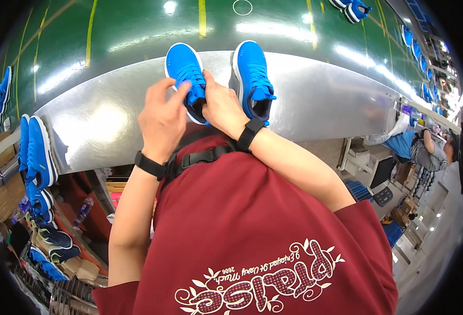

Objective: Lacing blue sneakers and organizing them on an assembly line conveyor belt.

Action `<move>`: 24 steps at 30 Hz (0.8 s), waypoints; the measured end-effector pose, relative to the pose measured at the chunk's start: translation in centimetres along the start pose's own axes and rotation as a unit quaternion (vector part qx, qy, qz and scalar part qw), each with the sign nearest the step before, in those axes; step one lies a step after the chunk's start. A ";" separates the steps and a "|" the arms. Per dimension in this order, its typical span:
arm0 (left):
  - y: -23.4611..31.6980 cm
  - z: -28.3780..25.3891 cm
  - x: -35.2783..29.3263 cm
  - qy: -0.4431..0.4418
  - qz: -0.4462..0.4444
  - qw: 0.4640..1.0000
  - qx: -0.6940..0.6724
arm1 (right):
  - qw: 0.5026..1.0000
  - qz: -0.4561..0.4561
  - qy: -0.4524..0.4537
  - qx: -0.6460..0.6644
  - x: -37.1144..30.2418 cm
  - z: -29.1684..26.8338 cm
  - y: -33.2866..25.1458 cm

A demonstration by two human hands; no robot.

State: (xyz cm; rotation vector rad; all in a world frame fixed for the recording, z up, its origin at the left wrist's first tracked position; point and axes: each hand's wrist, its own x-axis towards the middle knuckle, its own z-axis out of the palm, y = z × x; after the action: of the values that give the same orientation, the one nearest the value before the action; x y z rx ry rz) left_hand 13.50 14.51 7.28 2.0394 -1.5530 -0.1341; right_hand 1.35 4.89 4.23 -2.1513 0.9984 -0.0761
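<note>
Two blue sneakers with white soles lie side by side on a metal work surface (315, 89), toes pointing away from me. My right hand (222, 106) is closed on the left sneaker (181, 59), its fingers along the laces and the collar on the inner side. Over the outer side of that shoe hovers my left hand (160, 118), fingers bent and apart, the thumb close to the blue laces (194, 90). Whether it touches a lace is hard to make out. The right sneaker (253, 68) stands untouched, its laces tied across the tongue.
Beyond the metal surface runs a green belt (137, 31) with yellow lines, carrying more blue sneakers (355, 10). At my left a rack holds several shoes, including a blue sneaker (41, 152). Another person (428, 149) in a striped top is at the far right.
</note>
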 end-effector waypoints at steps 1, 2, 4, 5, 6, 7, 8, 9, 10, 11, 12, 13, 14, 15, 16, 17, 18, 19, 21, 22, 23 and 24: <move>-0.1 -0.1 -0.3 -0.002 0.000 1.000 0.002 | 1.000 -0.002 -0.006 -0.005 -0.2 -0.1 -0.1; -0.4 0.0 -0.8 -0.037 -0.001 0.999 -0.008 | 1.000 0.003 -0.010 -0.007 0.0 -0.1 -0.2; -0.4 0.2 -0.9 -0.072 0.000 0.997 -0.017 | 1.000 0.005 -0.011 -0.006 0.0 -0.3 -0.3; -0.4 0.3 -0.8 -0.024 -0.035 0.997 -0.066 | 1.000 0.006 -0.014 -0.006 0.0 -0.3 -0.4; -0.3 0.3 -0.7 0.024 -0.068 0.991 -0.116 | 1.000 0.006 -0.009 -0.005 0.0 -0.3 -0.5; -0.3 0.4 -0.8 0.025 -0.062 0.991 -0.115 | 1.000 0.010 -0.015 -0.004 0.0 -0.3 -0.6; -0.2 0.5 -1.2 -0.020 -0.057 0.992 -0.107 | 1.000 0.013 -0.020 -0.002 -0.1 -0.3 -0.7; -0.1 0.4 -1.2 -0.065 -0.049 0.992 -0.099 | 1.000 0.013 -0.011 -0.002 -0.1 -0.4 -0.6; -0.1 0.2 -1.1 -0.064 -0.040 0.992 -0.099 | 1.000 0.012 -0.015 0.000 -0.2 -0.3 -0.4; -0.1 -0.1 -1.0 -0.082 -0.028 0.995 -0.046 | 1.000 0.011 -0.018 0.002 -0.4 -0.3 -0.1; -0.1 -0.3 -0.6 -0.099 -0.014 0.995 0.008 | 1.000 -0.008 -0.004 0.002 -0.4 -0.3 0.1; 0.2 -0.3 -0.5 -0.095 -0.003 0.995 0.008 | 1.000 -0.007 0.009 0.002 -0.4 -0.6 0.6; 0.6 -0.3 -0.4 -0.043 -0.004 0.999 -0.019 | 0.999 -0.001 -0.042 0.013 -0.5 -1.0 1.1; 1.0 -0.1 -0.3 0.007 -0.003 0.999 -0.048 | 0.995 0.007 -0.092 0.025 -0.6 -1.4 1.6; 1.5 -0.6 -0.5 0.026 0.014 0.998 -0.059 | 0.993 -0.017 -0.119 0.012 -1.1 -3.0 1.0; 2.0 -0.5 -1.0 0.025 0.022 0.998 -0.060 | 0.994 -0.071 -0.072 0.047 -2.0 -4.7 0.7; 2.7 -0.4 -1.5 0.002 0.033 0.997 -0.069 | 0.988 -0.114 0.003 0.099 -2.4 -5.5 1.3; 3.4 -0.2 -1.7 -0.020 0.043 0.996 -0.080 | 0.973 -0.156 0.078 0.149 -2.9 -6.5 1.8; 4.6 0.7 -2.0 -0.072 0.070 0.994 -0.042 | 0.979 -0.091 0.141 0.115 -4.3 -9.9 2.6; 4.8 1.3 -1.8 -0.115 0.081 0.990 -0.007 | 0.974 -0.071 0.168 0.132 -4.8 -11.4 3.9; 5.0 1.7 -1.9 -0.157 0.090 0.983 0.030 | 0.968 -0.054 0.195 0.149 -5.3 -12.5 5.7; 5.4 2.3 -1.7 -0.188 0.075 0.976 0.080 | 0.971 -0.013 0.204 0.120 -6.0 -12.5 8.4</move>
State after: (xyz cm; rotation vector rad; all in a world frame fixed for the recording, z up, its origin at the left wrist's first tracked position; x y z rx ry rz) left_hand 7.37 14.33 7.52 2.0957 -2.0002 -0.3671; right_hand -12.43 -2.15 9.15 -1.9618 1.1238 -0.6432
